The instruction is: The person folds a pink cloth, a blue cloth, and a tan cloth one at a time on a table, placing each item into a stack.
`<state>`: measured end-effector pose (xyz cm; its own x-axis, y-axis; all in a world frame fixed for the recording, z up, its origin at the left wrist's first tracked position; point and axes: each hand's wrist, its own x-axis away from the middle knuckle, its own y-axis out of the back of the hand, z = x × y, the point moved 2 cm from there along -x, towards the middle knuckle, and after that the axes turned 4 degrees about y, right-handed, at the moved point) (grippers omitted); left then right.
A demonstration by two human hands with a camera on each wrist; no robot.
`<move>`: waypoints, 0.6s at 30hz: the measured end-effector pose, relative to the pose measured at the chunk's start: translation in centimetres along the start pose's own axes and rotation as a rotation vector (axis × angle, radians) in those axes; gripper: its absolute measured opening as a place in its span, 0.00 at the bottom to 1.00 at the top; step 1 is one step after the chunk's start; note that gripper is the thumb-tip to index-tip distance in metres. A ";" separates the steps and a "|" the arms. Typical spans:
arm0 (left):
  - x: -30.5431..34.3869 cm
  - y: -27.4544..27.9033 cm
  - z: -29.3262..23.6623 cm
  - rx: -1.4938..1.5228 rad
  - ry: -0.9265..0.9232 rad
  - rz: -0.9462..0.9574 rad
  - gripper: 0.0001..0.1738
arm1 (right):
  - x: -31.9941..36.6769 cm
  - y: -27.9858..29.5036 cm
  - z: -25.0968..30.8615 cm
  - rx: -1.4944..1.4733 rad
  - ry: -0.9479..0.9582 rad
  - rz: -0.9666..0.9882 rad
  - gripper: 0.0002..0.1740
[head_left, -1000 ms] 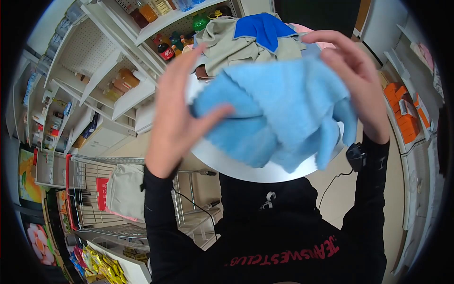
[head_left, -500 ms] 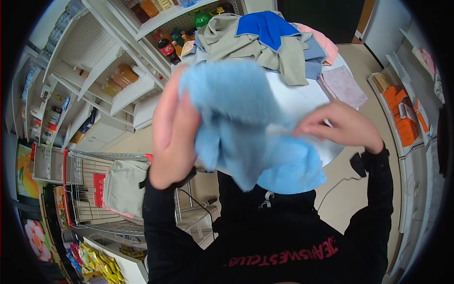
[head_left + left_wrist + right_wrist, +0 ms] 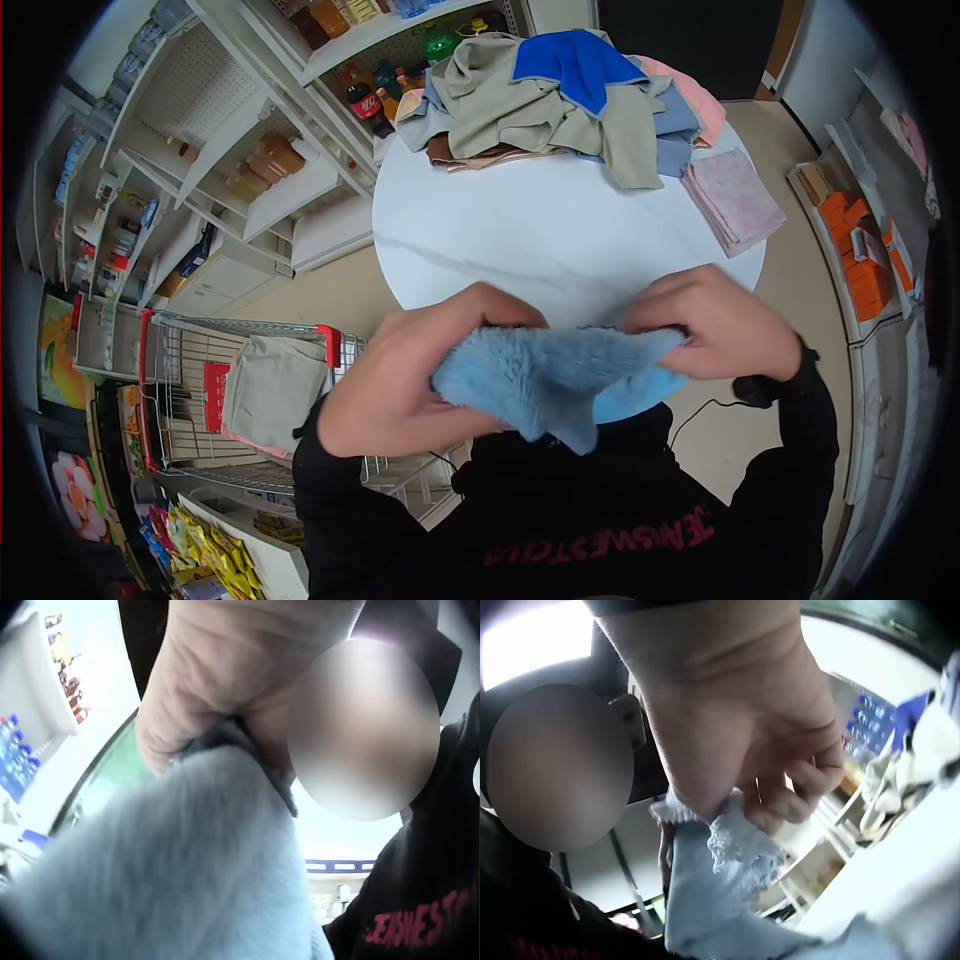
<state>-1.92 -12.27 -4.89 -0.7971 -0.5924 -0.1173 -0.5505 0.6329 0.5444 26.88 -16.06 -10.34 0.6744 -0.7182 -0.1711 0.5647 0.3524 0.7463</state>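
Observation:
A light blue fluffy towel (image 3: 540, 375) is bunched between the two hands, close to the body at the near edge of the round white table (image 3: 500, 235). On its left side the left hand (image 3: 410, 375) grips it, thumb and fingers curled round the cloth. The right hand (image 3: 715, 325) pinches the towel's other end. In the left wrist view the cloth (image 3: 195, 855) hangs from the left hand (image 3: 232, 667). The right wrist view has a frayed edge of the towel (image 3: 735, 847) at the curled fingers of the right hand (image 3: 742, 727).
A heap of cloths (image 3: 540, 110) lies at the table's far side, with a folded pink cloth (image 3: 735, 200) at its right. A shopping cart (image 3: 180, 390) holding a grey-green cloth (image 3: 275, 390) stands at the left. Shelves (image 3: 210, 150) with bottles line the left, more shelves (image 3: 880, 290) the right.
The towel, spread over the table at first, is now bunched and lower, nearer the body. Both hands have come down with it and closer together, uncovering the table's middle.

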 end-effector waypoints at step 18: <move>-4.1 18.7 -2.7 -0.758 -0.534 -1.105 0.17 | -8.8 20.5 5.0 -0.034 0.212 -1.054 0.19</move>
<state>-8.23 0.66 7.96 -0.1472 -0.2338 -0.9611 -0.8087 -0.5310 0.2531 30.19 -5.53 9.67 -0.0933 -0.5522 -0.8285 0.9207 -0.3646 0.1393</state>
